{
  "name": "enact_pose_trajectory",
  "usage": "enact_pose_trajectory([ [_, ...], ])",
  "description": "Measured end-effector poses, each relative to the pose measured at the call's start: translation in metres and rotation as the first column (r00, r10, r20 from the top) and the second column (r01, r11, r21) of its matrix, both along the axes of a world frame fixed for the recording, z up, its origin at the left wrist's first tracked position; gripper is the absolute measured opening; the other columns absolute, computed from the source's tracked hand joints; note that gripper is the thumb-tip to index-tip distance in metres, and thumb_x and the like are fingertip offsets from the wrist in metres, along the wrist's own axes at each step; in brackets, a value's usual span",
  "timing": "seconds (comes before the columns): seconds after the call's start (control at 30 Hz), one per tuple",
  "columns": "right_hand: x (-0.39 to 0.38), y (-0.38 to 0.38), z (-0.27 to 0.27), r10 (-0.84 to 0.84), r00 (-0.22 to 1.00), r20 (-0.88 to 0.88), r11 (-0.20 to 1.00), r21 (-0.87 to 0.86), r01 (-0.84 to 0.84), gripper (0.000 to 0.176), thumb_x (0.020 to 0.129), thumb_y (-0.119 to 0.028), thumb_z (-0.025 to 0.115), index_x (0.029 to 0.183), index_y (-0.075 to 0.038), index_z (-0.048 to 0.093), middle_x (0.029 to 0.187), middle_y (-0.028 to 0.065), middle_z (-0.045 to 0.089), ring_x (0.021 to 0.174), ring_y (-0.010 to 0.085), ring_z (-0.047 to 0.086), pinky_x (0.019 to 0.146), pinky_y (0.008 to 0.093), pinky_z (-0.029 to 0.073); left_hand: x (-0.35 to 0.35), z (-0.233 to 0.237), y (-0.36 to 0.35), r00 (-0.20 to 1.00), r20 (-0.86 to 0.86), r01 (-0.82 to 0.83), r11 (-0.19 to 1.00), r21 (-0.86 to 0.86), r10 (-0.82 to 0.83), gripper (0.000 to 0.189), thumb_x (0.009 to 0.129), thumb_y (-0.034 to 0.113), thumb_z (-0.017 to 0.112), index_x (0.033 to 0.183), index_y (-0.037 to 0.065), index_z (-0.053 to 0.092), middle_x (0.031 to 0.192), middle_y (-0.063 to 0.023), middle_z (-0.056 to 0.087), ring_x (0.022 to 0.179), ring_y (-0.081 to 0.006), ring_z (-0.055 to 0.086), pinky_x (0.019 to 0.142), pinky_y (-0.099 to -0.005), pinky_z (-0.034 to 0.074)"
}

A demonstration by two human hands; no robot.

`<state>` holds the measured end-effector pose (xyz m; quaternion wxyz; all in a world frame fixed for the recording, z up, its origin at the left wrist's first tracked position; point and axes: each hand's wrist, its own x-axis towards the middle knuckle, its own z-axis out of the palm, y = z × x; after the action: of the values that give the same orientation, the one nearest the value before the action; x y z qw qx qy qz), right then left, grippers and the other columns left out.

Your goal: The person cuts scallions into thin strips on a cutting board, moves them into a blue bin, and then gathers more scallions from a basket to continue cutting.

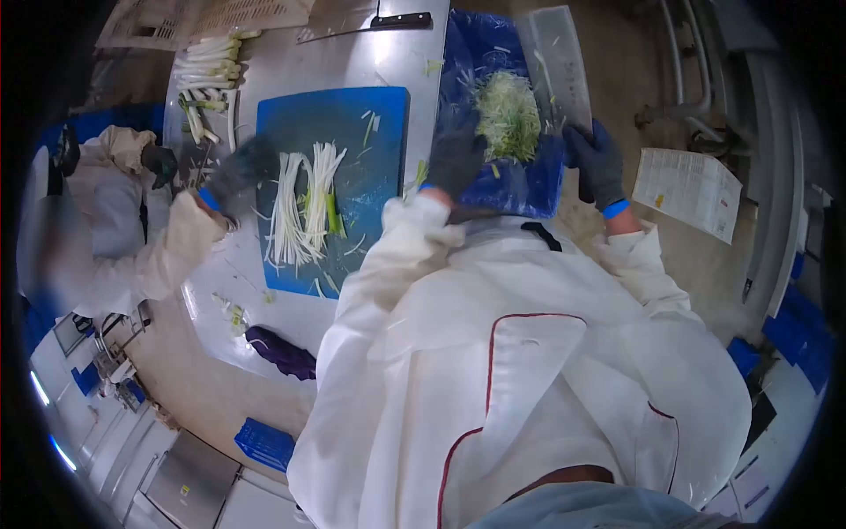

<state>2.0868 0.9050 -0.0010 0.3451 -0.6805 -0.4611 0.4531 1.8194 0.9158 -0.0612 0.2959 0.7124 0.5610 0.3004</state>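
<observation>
My right hand (599, 163), in a dark grey glove with a blue wristband, is at the right side of a blue tray (538, 198). Its fingers close on the edge of a clear plastic liner (560, 66) that hangs over that side. Motion smears my left hand (454, 159), gloved alike, at the tray's left side; its fingers do not show clearly. Between the hands, a heap of shredded green onion (509, 116) lies in the tray. To the left, a blue cutting board (379, 194) bears long pale onion strips (300, 207).
At the left, a co-worker's blurred gloved hand (238, 172) reaches to the board. Whole green onions (208, 66) and a large knife (401, 21) lie on the metal table (291, 53). A dark purple cloth-like item (280, 351) is at the near edge. Printed paper (687, 189) is on the right.
</observation>
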Motion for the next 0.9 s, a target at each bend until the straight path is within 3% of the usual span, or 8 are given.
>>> enact_pose_trajectory([
  [0.17, -0.034, 0.013, 0.026, 0.081, 0.993, -0.089, 0.969, -0.227, -0.099, 0.03, 0.089, -0.02, 0.07, 0.112, -0.001, 0.065, 0.079, 0.0072, 0.069, 0.06, 0.0093, 0.06, 0.052, 0.0272, 0.047, -0.134, 0.043, -0.063, 0.907, -0.151, -0.369, 0.914, 0.169, 0.394, 0.031, 0.092, 0.012, 0.064, 0.121, 0.001, 0.064, 0.123, -0.0212, 0.064, 0.115, -0.035, 0.062, 0.098, -0.0402, 0.048],
  [0.27, -0.08, 0.017, 0.018, 0.27, 0.963, 0.015, 0.961, -0.061, -0.269, 0.029, 0.089, -0.018, 0.07, 0.112, 0.0, 0.065, 0.079, 0.0062, 0.069, 0.062, 0.0088, 0.059, 0.051, 0.0266, 0.046, -0.232, 0.043, -0.092, 0.715, -0.117, -0.636, 0.711, 0.3, 0.689, 0.028, 0.093, 0.012, 0.063, 0.117, -0.002, 0.065, 0.125, -0.0214, 0.062, 0.116, -0.0361, 0.06, 0.1, -0.0413, 0.046],
  [0.33, -0.12, 0.023, 0.018, 0.42, 0.901, 0.106, 0.9, -0.179, -0.398, 0.033, 0.088, -0.022, 0.068, 0.115, -0.004, 0.065, 0.083, 0.0137, 0.071, 0.069, 0.0237, 0.068, 0.06, 0.0367, 0.051, -0.285, 0.035, -0.104, 0.56, -0.203, -0.687, 0.586, 0.43, 0.804, 0.032, 0.092, 0.023, 0.063, 0.115, 0.0, 0.066, 0.125, -0.0245, 0.062, 0.118, -0.0413, 0.056, 0.101, -0.0481, 0.044],
  [0.43, -0.176, 0.036, 0.02, 0.638, 0.656, 0.404, 0.745, -0.108, -0.659, 0.039, 0.086, -0.031, 0.065, 0.119, -0.011, 0.065, 0.093, 0.0216, 0.069, 0.087, 0.0386, 0.068, 0.077, 0.0466, 0.052, -0.327, 0.021, -0.1, 0.443, -0.412, -0.775, 0.571, 0.27, 0.796, 0.043, 0.093, 0.038, 0.059, 0.112, 0.0, 0.067, 0.129, -0.0248, 0.059, 0.123, -0.0434, 0.052, 0.102, -0.0496, 0.042],
  [0.47, -0.2, 0.04, 0.02, 0.642, 0.606, 0.469, 0.703, -0.046, -0.71, 0.039, 0.086, -0.032, 0.064, 0.119, -0.01, 0.065, 0.093, 0.0211, 0.07, 0.087, 0.0383, 0.068, 0.077, 0.047, 0.052, -0.337, 0.017, -0.097, 0.591, -0.389, -0.741, 0.666, 0.085, 0.707, 0.059, 0.091, 0.052, 0.056, 0.123, 0.002, 0.063, 0.138, -0.0265, 0.052, 0.127, -0.046, 0.046, 0.106, -0.0518, 0.037],
  [0.63, -0.275, 0.068, -0.031, 0.563, 0.385, 0.731, 0.496, 0.073, -0.865, 0.04, 0.086, -0.034, 0.061, 0.114, -0.006, 0.065, 0.089, 0.0196, 0.07, 0.087, 0.038, 0.068, 0.077, 0.0503, 0.053, -0.273, 0.003, -0.096, 0.533, -0.571, -0.555, 0.767, 0.322, 0.625, 0.081, 0.086, 0.056, 0.062, 0.142, 0.0, 0.044, 0.135, -0.0232, 0.052, 0.119, -0.0453, 0.05, 0.103, -0.0527, 0.037],
  [0.77, -0.303, 0.043, -0.017, 0.61, 0.335, 0.718, 0.522, -0.046, -0.852, 0.034, 0.085, -0.033, 0.059, 0.103, -0.006, 0.067, 0.087, 0.0192, 0.07, 0.084, 0.0379, 0.068, 0.075, 0.0508, 0.053, -0.221, 0.013, -0.119, 0.671, -0.486, -0.565, 0.811, 0.155, 0.56, 0.085, 0.082, 0.057, 0.066, 0.144, 0.003, 0.042, 0.137, -0.0214, 0.052, 0.121, -0.0411, 0.05, 0.105, -0.0534, 0.034],
  [0.9, -0.294, 0.047, -0.016, 0.703, 0.398, 0.589, 0.537, -0.072, -0.841, 0.028, 0.083, -0.029, 0.059, 0.098, -0.007, 0.066, 0.085, 0.0177, 0.069, 0.082, 0.0385, 0.068, 0.074, 0.0526, 0.051, -0.206, -0.016, -0.122, 0.528, -0.574, -0.599, 0.753, 0.271, 0.626, 0.069, 0.089, 0.047, 0.064, 0.141, 0.004, 0.046, 0.133, -0.0186, 0.057, 0.116, -0.0382, 0.055, 0.099, -0.0533, 0.038],
])
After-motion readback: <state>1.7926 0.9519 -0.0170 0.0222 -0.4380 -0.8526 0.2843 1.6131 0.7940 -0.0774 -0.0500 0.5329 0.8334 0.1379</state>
